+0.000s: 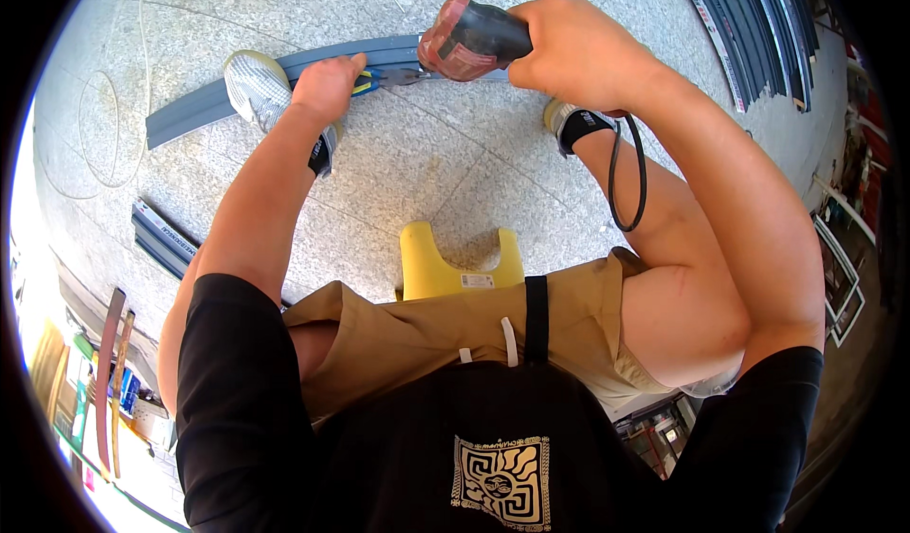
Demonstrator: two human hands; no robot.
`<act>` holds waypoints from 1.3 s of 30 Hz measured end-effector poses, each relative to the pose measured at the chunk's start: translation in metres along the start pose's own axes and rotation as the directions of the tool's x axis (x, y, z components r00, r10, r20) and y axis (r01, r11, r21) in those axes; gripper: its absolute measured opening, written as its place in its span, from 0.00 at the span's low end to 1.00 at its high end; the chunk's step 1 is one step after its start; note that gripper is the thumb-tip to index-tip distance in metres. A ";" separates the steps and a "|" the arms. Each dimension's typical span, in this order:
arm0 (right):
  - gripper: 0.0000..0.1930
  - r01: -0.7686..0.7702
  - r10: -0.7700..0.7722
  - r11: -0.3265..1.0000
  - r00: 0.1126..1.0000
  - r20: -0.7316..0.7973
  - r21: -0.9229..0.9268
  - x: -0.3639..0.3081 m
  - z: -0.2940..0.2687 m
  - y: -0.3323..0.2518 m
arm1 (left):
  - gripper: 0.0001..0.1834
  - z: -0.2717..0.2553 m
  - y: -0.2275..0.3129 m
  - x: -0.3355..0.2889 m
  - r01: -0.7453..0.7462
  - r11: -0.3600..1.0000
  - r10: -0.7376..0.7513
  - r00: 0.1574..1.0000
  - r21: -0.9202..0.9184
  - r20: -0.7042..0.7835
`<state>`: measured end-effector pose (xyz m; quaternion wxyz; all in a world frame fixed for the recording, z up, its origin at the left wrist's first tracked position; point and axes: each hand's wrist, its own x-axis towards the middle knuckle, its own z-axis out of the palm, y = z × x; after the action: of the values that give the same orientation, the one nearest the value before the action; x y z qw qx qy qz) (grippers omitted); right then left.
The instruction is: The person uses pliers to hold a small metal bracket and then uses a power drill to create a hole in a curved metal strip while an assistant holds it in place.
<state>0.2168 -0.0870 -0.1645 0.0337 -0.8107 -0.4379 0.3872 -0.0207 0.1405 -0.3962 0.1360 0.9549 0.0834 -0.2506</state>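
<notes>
The person sits on a low yellow stool [431,269] and leans over a long grey strip [199,111] that lies flat on the speckled stone floor [427,168], running from the far left across toward the middle, just past the feet. The right hand [578,54] is clenched around the dark handle of a red power drill [469,38], whose nose points left and down at the strip. The left hand [327,82] is closed over a small tool with a blue and yellow grip [365,82], pressing it down on the strip right beside the drill's tip; the exact contact point is hidden under the drill body. The left shoe [256,87] stands on the strip just left of that hand, pinning it. The strip looks like a thin metal or plastic profile: light for its length, stiff along its run but likely to spring or skid on the smooth stone, so it is best held flat close to the spot being worked, as hand and shoe do. The drill looks the heavier piece and wants a full fist on its handle. A black cord loop [627,177] hangs from the right wrist. More dark strips [749,21] lie stacked at the far right, and a short bundle [161,239] lies on the left.
</notes>
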 end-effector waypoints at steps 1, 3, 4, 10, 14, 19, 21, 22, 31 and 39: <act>0.16 -0.001 0.001 1.000 1.000 0.001 -0.008 0.000 0.000 0.000 | 0.17 0.001 -0.001 0.000 -0.002 1.000 0.002 1.000 0.002 0.000; 0.17 -0.003 0.003 1.000 1.000 0.003 -0.016 0.001 0.000 -0.001 | 0.17 0.003 -0.002 0.000 -0.004 1.000 0.005 1.000 0.004 0.000; 0.17 0.003 -0.003 1.000 1.000 0.006 -0.022 0.002 0.000 -0.001 | 0.17 0.003 -0.003 0.000 -0.007 1.000 0.007 1.000 0.007 -0.002; 0.17 0.026 -0.028 0.993 1.000 -0.011 -0.112 0.011 0.001 -0.007 | 0.16 -0.001 0.000 0.000 0.000 1.000 0.000 1.000 0.013 0.009; 0.15 0.013 -0.004 0.971 0.999 0.037 -0.238 0.015 -0.004 -0.017 | 0.15 -0.005 0.003 -0.001 0.007 1.000 -0.007 1.000 0.029 0.006; 0.16 -0.025 0.065 0.951 0.990 0.122 -0.310 0.016 -0.013 -0.036 | 0.14 -0.004 0.002 -0.001 -0.011 1.000 0.011 1.000 0.015 -0.011; 0.16 -0.004 0.044 0.958 0.991 0.130 -0.287 0.012 -0.013 -0.042 | 0.14 -0.003 0.000 0.000 -0.019 1.000 0.019 0.999 0.005 -0.026; 0.16 0.002 0.026 0.961 0.995 0.095 -0.277 0.010 -0.011 -0.045 | 0.16 -0.003 0.000 0.000 -0.012 1.000 0.012 1.000 -0.008 -0.002; 0.12 -0.020 0.029 0.950 0.999 0.025 -0.313 0.013 -0.003 -0.048 | 0.20 -0.022 0.005 -0.014 -0.065 0.998 0.065 0.998 0.016 -0.016; 0.13 -0.023 0.028 0.933 1.000 0.008 -0.358 0.020 0.004 -0.041 | 0.31 -0.026 0.030 -0.028 -0.050 0.916 0.118 0.982 0.397 -0.148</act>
<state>0.1923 -0.0480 -0.1629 -0.1224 -0.8065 -0.4907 0.3064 -0.0262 0.1176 -0.3539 -0.0545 0.9831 0.0016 -0.1745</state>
